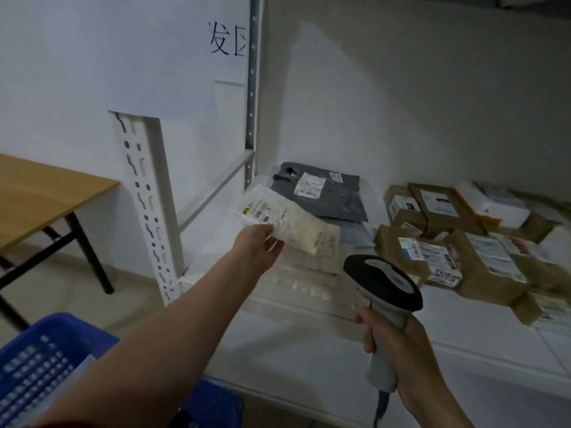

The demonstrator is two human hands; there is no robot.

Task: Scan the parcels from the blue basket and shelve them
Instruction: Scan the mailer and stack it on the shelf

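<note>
Low on the left sits the blue basket [37,366], holey plastic, with a pale flat thing inside. The right hand [408,356] wraps its fingers tight round the smooth scanner [383,282]. The left hand [259,245] pinches a soft, crinkly white parcel [293,223] over the white shelf [293,335]. Behind it lie a flat grey bag [327,196] and brown boxes [432,254].
</note>
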